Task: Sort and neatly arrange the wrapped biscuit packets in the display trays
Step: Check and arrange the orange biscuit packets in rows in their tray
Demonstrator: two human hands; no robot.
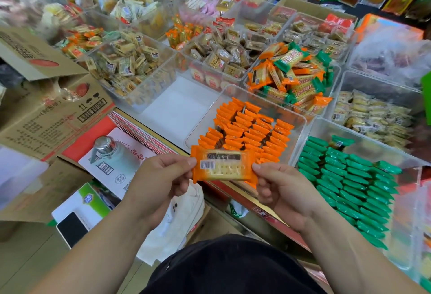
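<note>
A single orange biscuit packet (222,165) is held flat in the air, barcode side up, with pale crackers showing through its clear window. The left hand (161,177) pinches its left crimped end between thumb and fingers; the right hand (282,191) pinches the right end the same way. The packet hangs over the near corner of the orange tray (268,102), a clear bin already packed with tight rows of matching orange packets standing on edge.

Just to the right of the orange tray sits a green tray (373,144) with green packets lined up in the same manner. Directly behind the orange tray, a mixed pile (293,76) of orange and green packets lies loose and unsorted. Left of the orange tray stand cardboard boxes (53,111).

The likely trouble is at the moment of slotting in. The rows look crowded, so pushing 1 more packet between them could tip neighbours over in a chain. A light pinch on slick wrapper ends could also let the packet slip and land flat across the rows.
</note>
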